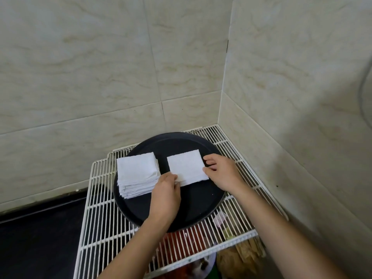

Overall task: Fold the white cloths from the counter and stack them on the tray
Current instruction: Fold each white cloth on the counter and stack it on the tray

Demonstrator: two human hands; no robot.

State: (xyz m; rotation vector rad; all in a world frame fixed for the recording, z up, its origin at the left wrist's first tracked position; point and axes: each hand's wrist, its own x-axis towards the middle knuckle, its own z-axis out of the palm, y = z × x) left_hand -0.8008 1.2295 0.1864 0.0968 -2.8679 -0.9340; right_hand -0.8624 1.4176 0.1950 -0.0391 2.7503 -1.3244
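Folded white cloth (186, 167) is laid flat on black tray (201, 200). Its near-left corner is pinched by left grip (166, 196), its right edge by right grip (223, 172). Stack of folded cloths (136, 174) is set just beside it, tray's left. Tray is carried on wire rack (100, 218).

A white wire rack (96, 218) fills the tiled corner. Its grid runs under both forearms and past the right hand (220, 170) to the wall. Directly on it sits one round black tray (201, 202) — beneath both hands, its far rim beyond the fingertips. On the tray, a stack of folded white cloths (136, 174) lies just left of the left hand (166, 195). A single folded cloth (186, 167) lies between the two hands, pinched at its near-left corner and its right edge. Left of the left forearm, the rack's edge lies over a dark counter (40, 228).
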